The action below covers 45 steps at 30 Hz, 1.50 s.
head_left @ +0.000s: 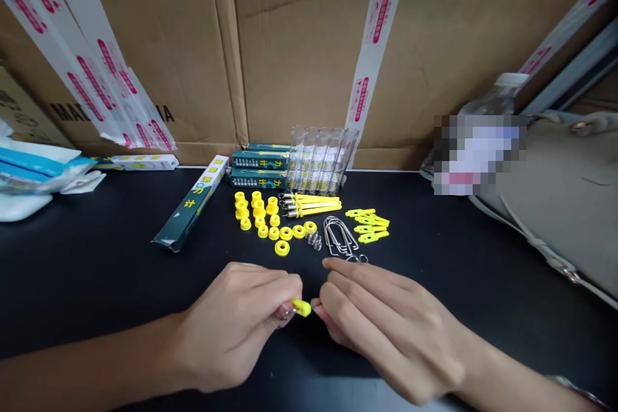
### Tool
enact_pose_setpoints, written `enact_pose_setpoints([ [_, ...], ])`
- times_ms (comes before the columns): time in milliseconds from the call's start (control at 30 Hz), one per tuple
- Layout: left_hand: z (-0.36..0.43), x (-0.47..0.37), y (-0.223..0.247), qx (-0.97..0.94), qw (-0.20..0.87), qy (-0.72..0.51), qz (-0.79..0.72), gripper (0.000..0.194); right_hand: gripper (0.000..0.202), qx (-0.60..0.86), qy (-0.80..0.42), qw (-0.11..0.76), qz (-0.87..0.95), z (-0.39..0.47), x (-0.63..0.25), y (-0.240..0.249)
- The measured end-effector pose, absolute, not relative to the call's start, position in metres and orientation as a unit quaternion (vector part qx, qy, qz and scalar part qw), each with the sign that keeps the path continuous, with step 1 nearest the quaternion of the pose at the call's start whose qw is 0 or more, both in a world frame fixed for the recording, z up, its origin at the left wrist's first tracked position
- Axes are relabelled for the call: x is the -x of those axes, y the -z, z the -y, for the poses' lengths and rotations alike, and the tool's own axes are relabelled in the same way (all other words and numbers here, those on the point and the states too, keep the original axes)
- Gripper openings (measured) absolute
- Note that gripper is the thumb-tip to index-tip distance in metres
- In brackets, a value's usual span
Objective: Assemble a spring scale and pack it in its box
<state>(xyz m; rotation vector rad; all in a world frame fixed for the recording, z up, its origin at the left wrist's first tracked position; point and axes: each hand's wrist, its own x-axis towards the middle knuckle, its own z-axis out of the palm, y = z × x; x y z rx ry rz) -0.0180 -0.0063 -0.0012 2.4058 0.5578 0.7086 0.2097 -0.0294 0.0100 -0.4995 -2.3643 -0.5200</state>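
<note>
My left hand (246, 325) is closed around a small yellow plastic piece (302, 308), whose end sticks out past the thumb with a bit of metal showing beside it. Close to that end is my right hand (386, 325), thumb and fingers pinched together; what they hold, if anything, is hidden. Just beyond the hands lie bent wire hooks (340, 236), small coil springs (313, 240) and flat yellow tabs (371, 226). Yellow collars and rings (259, 208) stand in a group to the left. Behind them are several yellow rods with metal springs (316, 206).
Clear plastic tubes (316, 161) stand upright before stacked green boxes (258, 178). Another green-and-white box (193, 203) lies left. Tall cardboard (299, 45) closes off the back. A plastic bottle (497, 100) and a beige bag (564, 193) sit right, a blue-white packet (38, 164) far left.
</note>
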Motion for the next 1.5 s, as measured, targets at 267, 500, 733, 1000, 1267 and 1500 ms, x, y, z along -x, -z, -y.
enact_pose_setpoints([
  [267, 0.002, 0.021, -0.002, -0.901, 0.318, -0.238, -0.177, 0.036, 0.03, 0.233, 0.093, 0.345, 0.904, 0.036, -0.201, -0.009],
  [500, 0.001, 0.023, -0.001, -0.913, 0.296, -0.231, -0.16, 0.04, 0.039, 0.259, -0.023, 0.33, 0.907, 0.042, -0.197, -0.009],
  [733, -0.001, 0.025, -0.001, -0.911, 0.311, -0.227, -0.149, 0.044, 0.035, 0.279, -0.085, 0.337, 0.895, 0.046, -0.198, -0.009],
  [1000, 0.001, 0.021, -0.002, -0.899, 0.345, -0.232, -0.134, 0.042, 0.03, 0.281, -0.171, 0.321, 0.888, 0.042, -0.2, -0.015],
  [1267, -0.002, 0.019, 0.004, -0.908, 0.251, -0.273, -0.196, 0.021, 0.028, 0.336, -0.291, 0.372, 0.815, 0.035, -0.206, -0.009],
  [1500, 0.005, 0.013, 0.002, -0.921, 0.109, -0.25, -0.277, 0.023, 0.018, 0.407, -0.397, 0.446, 0.691, 0.031, -0.195, -0.009],
])
